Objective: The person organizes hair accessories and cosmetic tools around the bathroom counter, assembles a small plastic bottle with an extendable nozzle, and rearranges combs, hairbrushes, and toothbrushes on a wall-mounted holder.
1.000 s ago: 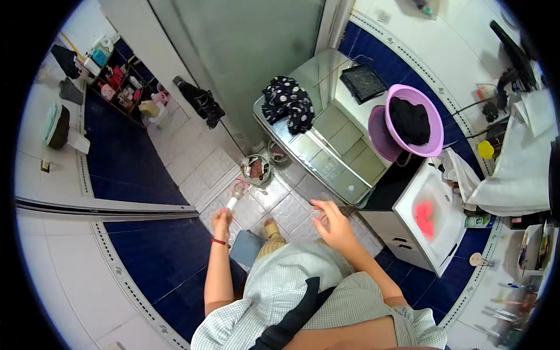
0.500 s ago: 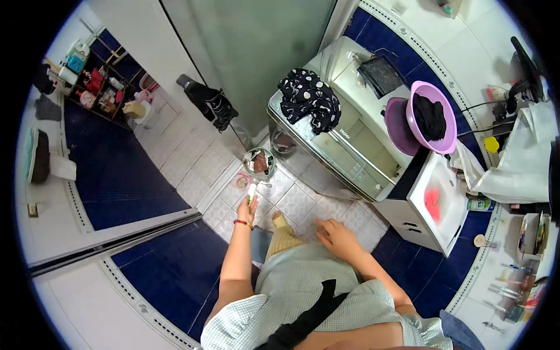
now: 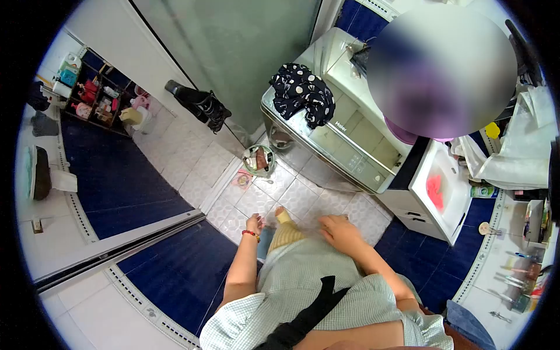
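My left hand (image 3: 255, 223), with a red beaded bracelet at its wrist, hangs low beside my leg. Its fingers look loosely apart, and no object shows in them. On the floor ahead of it stands a small waste bin (image 3: 272, 165) holding brown and white rubbish. My right hand (image 3: 341, 232) hovers in front of my checked dress (image 3: 315, 262), fingers extended and slightly bent, holding nothing visible. Yellowish trousers (image 3: 286, 238) and a foot show between the hands.
A washing machine (image 3: 364, 149) carries a black polka-dot cloth (image 3: 303, 96). Right of it stands a white sink (image 3: 452, 175) with a pink-red cloth (image 3: 434, 191). Dark stockings or fabric (image 3: 201, 105) hang at the glass door. Shelves (image 3: 96, 96) hold bottles. A blurred disc covers the upper right.
My left hand has drawn back from near the bin towards my body. The small white, green-ended object it held is no longer seen in it. My right hand stays near my dress.
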`<state>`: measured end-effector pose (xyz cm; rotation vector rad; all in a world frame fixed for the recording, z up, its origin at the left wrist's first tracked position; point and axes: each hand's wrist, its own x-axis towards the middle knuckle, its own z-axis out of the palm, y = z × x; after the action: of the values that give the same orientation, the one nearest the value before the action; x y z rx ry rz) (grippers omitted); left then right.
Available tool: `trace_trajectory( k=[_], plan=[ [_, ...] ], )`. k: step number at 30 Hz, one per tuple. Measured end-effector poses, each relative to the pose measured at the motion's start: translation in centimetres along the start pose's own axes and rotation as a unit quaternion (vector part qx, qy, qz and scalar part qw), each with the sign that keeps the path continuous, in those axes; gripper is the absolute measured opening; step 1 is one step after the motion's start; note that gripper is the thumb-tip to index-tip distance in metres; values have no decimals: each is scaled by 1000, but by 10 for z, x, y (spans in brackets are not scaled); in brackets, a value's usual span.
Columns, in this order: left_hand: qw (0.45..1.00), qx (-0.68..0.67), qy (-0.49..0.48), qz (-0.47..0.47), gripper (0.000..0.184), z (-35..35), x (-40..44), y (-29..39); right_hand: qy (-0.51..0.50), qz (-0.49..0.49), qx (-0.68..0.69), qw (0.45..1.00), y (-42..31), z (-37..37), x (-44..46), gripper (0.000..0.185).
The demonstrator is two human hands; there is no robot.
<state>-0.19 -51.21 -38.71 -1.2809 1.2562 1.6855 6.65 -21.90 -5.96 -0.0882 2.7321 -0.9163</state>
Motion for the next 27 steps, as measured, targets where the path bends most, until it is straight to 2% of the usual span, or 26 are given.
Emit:
trace_trajectory(
  k=[3,4,7,8,10,15,17,19,20,27],
  plan=[
    [996,61,-56,15,31,12,-27,-4,-25,-5,10,1000,-3,-7,2,29],
    [996,41,-69,43,33,19,-40,-5,-25,-8,19,999,-2,-9,2,29],
    [970,153,-116,149,39,54,-74,10,-15,-18,32,999,5,-17,-3,28],
    [970,117,-155,146,44,69,-92,19,-6,-21,28,999,9,-21,-7,28],
    [958,75,-224,161,44,112,-151,39,31,-13,25,999,24,-30,-18,29],
    [847,186,-406,287,35,236,-276,43,218,10,-3,976,80,-67,-66,32],
    [818,193,-473,266,44,287,-304,28,273,38,-16,961,106,-92,-91,31],
    [789,210,-518,254,45,338,-351,-3,334,64,-10,940,130,-117,-126,31],
    [775,223,-542,239,44,363,-364,-22,380,63,-24,922,145,-128,-145,30],
    [670,309,-662,133,37,495,-418,-160,520,220,8,825,207,-193,-291,28]
  ],
)
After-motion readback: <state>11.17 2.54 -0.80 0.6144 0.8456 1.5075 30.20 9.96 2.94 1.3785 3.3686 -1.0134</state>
